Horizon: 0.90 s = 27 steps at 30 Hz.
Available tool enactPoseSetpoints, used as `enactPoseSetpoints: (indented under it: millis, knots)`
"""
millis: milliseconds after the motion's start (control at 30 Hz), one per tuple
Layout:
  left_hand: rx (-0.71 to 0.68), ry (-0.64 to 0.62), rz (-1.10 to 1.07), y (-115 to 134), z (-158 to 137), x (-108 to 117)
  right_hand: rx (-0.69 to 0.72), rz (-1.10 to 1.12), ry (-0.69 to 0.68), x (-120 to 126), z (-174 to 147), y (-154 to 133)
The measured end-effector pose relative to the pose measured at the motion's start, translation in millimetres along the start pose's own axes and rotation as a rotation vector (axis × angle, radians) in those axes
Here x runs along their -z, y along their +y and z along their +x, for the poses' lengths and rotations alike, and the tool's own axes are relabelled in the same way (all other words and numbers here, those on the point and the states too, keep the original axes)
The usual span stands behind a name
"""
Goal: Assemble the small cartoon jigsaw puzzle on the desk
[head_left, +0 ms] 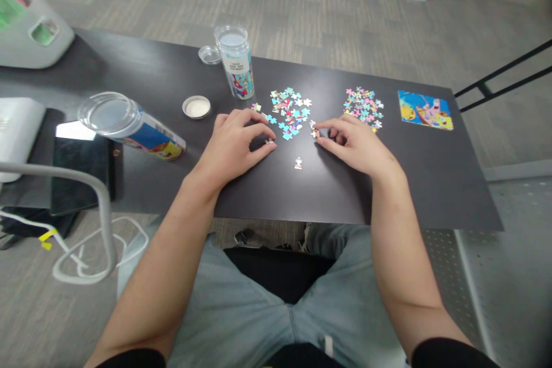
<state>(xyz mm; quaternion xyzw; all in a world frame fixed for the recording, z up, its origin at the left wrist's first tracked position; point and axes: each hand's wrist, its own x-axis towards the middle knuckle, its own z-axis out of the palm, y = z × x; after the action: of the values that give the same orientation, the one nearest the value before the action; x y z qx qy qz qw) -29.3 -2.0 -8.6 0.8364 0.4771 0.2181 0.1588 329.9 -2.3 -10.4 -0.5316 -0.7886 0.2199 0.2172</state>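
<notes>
Thumb and fingers of my left hand [237, 146] are closed on a small jigsaw puzzle piece [269, 141] at the tabletop. My right hand [356, 144] pinches another puzzle piece [314, 132] between thumb and index finger. Between the hands, nearer to me, a single puzzle piece [298, 163] lies by itself. Just beyond them spreads a loose pile of mostly blue and red puzzle pieces [288, 109]. A second pile, pinker and more mixed in colour [362, 104], lies behind my right hand and is partly covered by it.
A picture card [425, 110] lies at the right. To the left are two clear-topped canisters, one far [236, 63] and one near [133, 126], with round lids [196, 107] beside them. A black tablet [80, 167], a white cable [81, 264] and a white bin [34, 29] are further left.
</notes>
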Motion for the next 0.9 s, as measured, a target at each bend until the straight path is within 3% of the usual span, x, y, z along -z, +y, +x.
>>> enactPoseSetpoints:
  millis: [300,533,900]
  knots:
    - [0.214,0.053,0.084,8.3,5.4,4.3,-0.011,-0.001,0.011,-4.9,0.8,-1.4]
    - [-0.055,-0.115,0.033,33.2,4.0,-17.1,-0.066,-0.113,0.056,-16.6,-1.0,-12.4]
    - [-0.015,-0.084,0.072,20.5,4.9,-11.3,-0.088,-0.060,0.011,-13.8,0.5,-8.9]
